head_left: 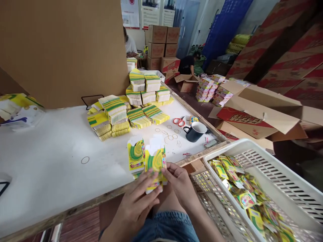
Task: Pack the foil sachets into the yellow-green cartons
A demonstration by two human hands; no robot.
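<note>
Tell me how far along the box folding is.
Done: one folded carton stands on the table. In hand: left hand and right hand hold a second carton. Left: bundled flat cartons stacked behind; the basket holds yellow packets.

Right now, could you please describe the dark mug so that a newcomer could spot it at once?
Start at the white table and follow its right edge, beside the white plastic basket. There, just past the red-handled scissors and scattered rubber bands, stands the mug: the only dark, round vessel among yellow-green cartons, white inside.
</note>
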